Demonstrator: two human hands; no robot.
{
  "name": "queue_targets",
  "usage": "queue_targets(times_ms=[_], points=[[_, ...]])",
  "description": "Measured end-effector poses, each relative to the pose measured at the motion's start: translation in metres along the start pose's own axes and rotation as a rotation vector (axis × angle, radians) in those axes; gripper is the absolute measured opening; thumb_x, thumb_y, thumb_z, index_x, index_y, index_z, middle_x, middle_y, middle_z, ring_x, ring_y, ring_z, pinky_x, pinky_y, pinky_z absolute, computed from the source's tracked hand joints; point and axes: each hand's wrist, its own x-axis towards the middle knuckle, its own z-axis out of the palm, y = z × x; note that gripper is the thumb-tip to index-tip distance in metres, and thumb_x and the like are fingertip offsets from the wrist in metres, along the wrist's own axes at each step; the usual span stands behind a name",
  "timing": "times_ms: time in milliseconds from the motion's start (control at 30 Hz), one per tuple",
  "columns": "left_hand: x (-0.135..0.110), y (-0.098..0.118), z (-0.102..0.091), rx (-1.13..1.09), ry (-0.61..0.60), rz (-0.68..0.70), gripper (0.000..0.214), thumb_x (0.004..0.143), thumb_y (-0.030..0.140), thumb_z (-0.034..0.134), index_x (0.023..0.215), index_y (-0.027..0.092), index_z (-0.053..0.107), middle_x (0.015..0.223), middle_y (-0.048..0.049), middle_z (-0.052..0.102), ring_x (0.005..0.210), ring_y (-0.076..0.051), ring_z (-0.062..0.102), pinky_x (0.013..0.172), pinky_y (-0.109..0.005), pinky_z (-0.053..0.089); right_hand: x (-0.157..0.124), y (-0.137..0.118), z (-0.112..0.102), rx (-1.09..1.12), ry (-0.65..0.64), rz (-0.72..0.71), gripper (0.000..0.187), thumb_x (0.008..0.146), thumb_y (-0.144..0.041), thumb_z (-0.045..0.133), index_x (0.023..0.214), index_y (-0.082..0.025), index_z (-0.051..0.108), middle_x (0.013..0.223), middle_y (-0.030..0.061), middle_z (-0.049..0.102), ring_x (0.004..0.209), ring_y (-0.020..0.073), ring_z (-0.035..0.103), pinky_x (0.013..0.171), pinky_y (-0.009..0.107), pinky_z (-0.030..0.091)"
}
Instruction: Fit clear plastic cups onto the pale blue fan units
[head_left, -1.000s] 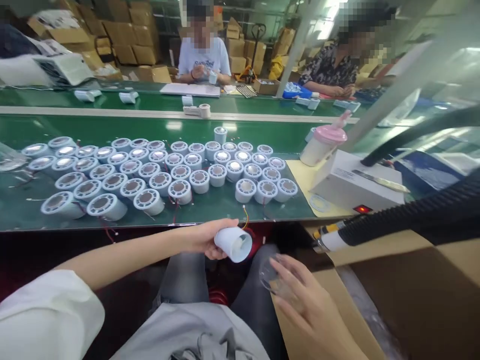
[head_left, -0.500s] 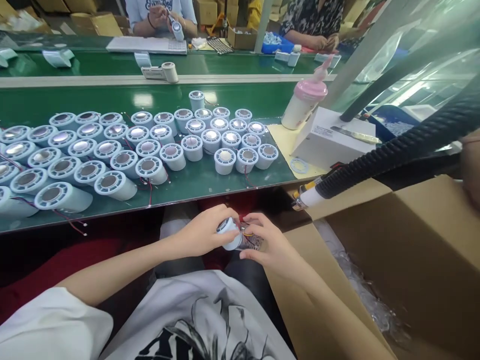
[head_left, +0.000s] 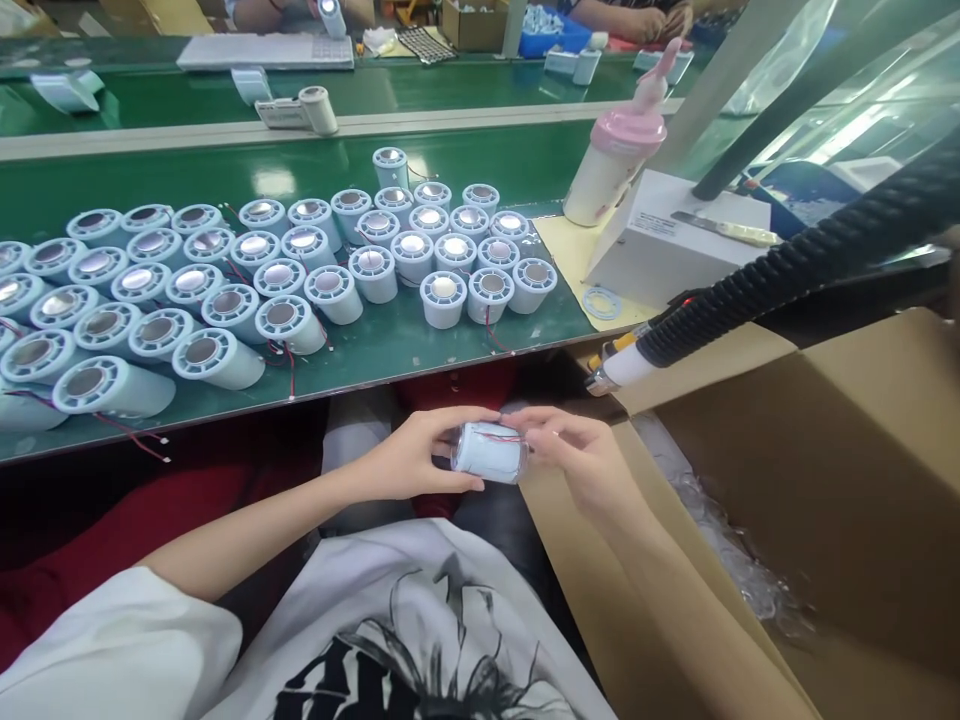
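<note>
Over my lap, my left hand (head_left: 420, 455) is wrapped round a light-blue plastic cylinder (head_left: 487, 455) lying on its side. The cylinder sits inside a clear plastic sleeve (head_left: 523, 462), whose edge shows at its right end. Thin red and dark wires (head_left: 501, 437) run along the cylinder's top toward my right fingertips. My right hand (head_left: 577, 450) is closed in a pinch at the cylinder's right end, where the wires reach its fingers. The exact grip is partly hidden.
Many similar light-blue cylinders (head_left: 217, 360) with trailing wires stand on the green workbench (head_left: 352, 365). At right are a pink-capped bottle (head_left: 615, 165), a white block (head_left: 675, 245), a black flexible hose (head_left: 750, 310) and a cardboard box (head_left: 847, 450) with clear plastic pieces. People's hands (head_left: 660, 22) work across the bench.
The light-blue cylinder has gone into the clear sleeve and now lies sideways. My right hand has shifted from around the sleeve to a pinch at its right end. The view has tilted down.
</note>
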Motion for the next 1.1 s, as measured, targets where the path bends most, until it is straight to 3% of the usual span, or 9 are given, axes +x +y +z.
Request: queue_targets(times_ms=[67, 167, 267, 400, 633, 900, 1100], points=[[-0.002, 0.003, 0.002, -0.144, 0.033, -0.099, 0.065, 0.069, 0.028, 0.075, 0.128, 0.022, 0.048, 0.127, -0.01, 0.055, 0.105, -0.021, 0.06, 0.086, -0.033, 0.053, -0.003, 0.001, -0.002, -0.09, -0.085, -0.089, 0.014, 0.069, -0.031, 0.076, 0.074, -0.021, 0.069, 0.111, 0.0079, 0.067, 0.108, 0.0264, 0.06, 0.084, 0.039, 0.054], [-0.006, 0.006, 0.003, -0.268, 0.048, -0.212, 0.066, 0.07, 0.029, 0.074, 0.129, 0.022, 0.045, 0.118, -0.0101, 0.059, 0.084, -0.016, 0.065, 0.075, -0.03, 0.055, -0.009, 0.005, -0.006, -0.41, -0.178, -0.318, 0.043, 0.067, -0.021, 0.079, 0.108, -0.025, 0.065, 0.129, 0.0088, 0.058, 0.121, 0.0265, 0.052, 0.1, 0.043, 0.045], [-0.009, 0.007, 0.002, -0.259, -0.001, -0.21, 0.068, 0.07, 0.03, 0.075, 0.131, 0.023, 0.045, 0.119, -0.0101, 0.059, 0.082, -0.016, 0.065, 0.072, -0.029, 0.054, -0.015, 0.007, -0.008, -0.535, -0.202, -0.425, 0.039, 0.074, -0.022, 0.073, 0.111, -0.024, 0.061, 0.13, 0.0098, 0.057, 0.12, 0.026, 0.054, 0.1, 0.042, 0.046], [-0.01, 0.011, -0.002, -0.068, -0.02, -0.065, 0.07, 0.067, 0.028, 0.078, 0.13, 0.025, 0.049, 0.132, -0.0097, 0.053, 0.112, -0.024, 0.057, 0.091, -0.032, 0.05, -0.018, 0.007, -0.01, -0.461, -0.229, -0.347, 0.038, 0.077, -0.028, 0.071, 0.112, -0.023, 0.057, 0.125, 0.0107, 0.06, 0.116, 0.0264, 0.057, 0.091, 0.04, 0.054], [-0.012, 0.016, -0.004, 0.077, -0.051, 0.121, 0.073, 0.068, 0.022, 0.077, 0.134, 0.028, 0.047, 0.136, -0.0084, 0.051, 0.125, -0.025, 0.048, 0.103, -0.036, 0.041, -0.021, 0.0, -0.01, -0.349, -0.243, -0.191, 0.039, 0.076, -0.034, 0.072, 0.111, -0.024, 0.056, 0.115, 0.007, 0.063, 0.107, 0.024, 0.062, 0.088, 0.038, 0.056], [-0.012, 0.016, -0.005, 0.079, -0.084, 0.135, 0.074, 0.07, 0.023, 0.075, 0.136, 0.027, 0.044, 0.142, -0.009, 0.045, 0.131, -0.025, 0.042, 0.106, -0.038, 0.04, -0.022, -0.004, -0.007, -0.211, -0.243, -0.079, 0.038, 0.078, -0.038, 0.07, 0.109, -0.023, 0.055, 0.103, 0.0064, 0.064, 0.092, 0.02, 0.064, 0.074, 0.031, 0.058], [-0.014, 0.017, -0.005, 0.006, -0.111, 0.106, 0.073, 0.071, 0.019, 0.073, 0.137, 0.029, 0.043, 0.142, -0.0087, 0.044, 0.131, -0.025, 0.043, 0.106, -0.039, 0.041, -0.025, -0.004, -0.005, -0.188, -0.244, -0.082, 0.036, 0.078, -0.038, 0.07, 0.108, -0.024, 0.056, 0.101, 0.0047, 0.063, 0.091, 0.0185, 0.064, 0.073, 0.028, 0.058]])
